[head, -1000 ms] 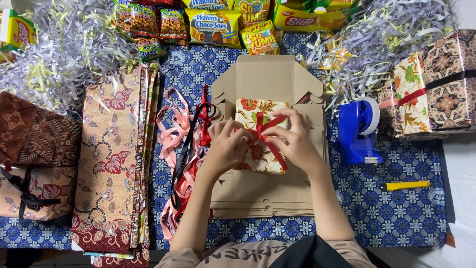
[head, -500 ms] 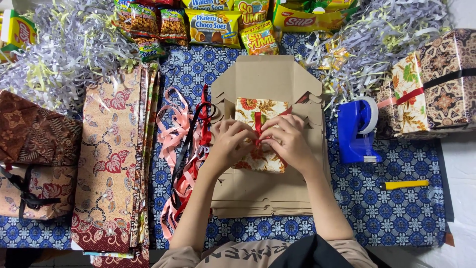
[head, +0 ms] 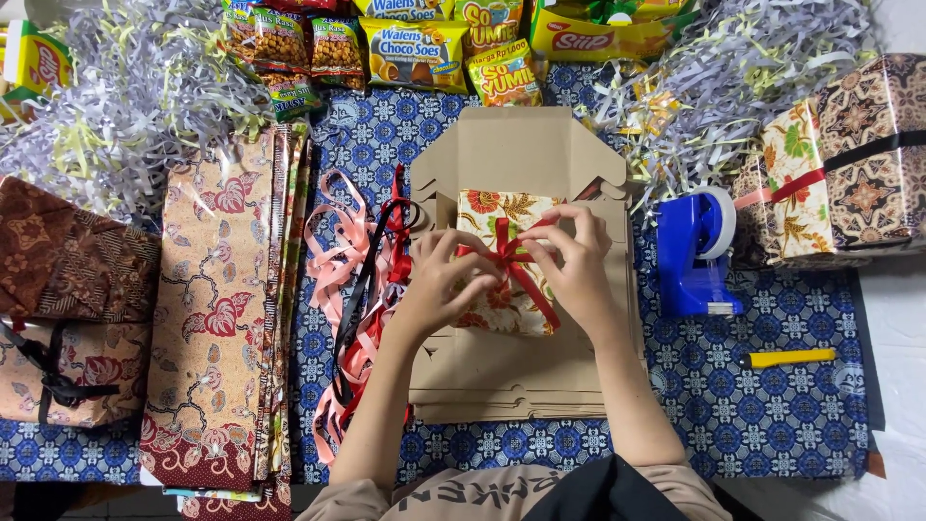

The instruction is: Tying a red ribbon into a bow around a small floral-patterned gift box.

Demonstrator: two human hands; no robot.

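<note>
My left hand [head: 439, 280] and right hand [head: 579, 270] pinch the red ribbon [head: 516, 262] crossing a small floral-wrapped box [head: 502, 260], which lies on a stack of flat brown cardboard cartons [head: 521, 367]. A blue tape dispenser [head: 696, 253] stands just right.

Over the last second I drew my left hand [head: 439, 285] and my right hand [head: 574, 270] closer together over the wrapped box [head: 506, 260], and my fingertips met at the crossing of the red ribbon [head: 511, 256], where earlier they had sat farther apart.
</note>
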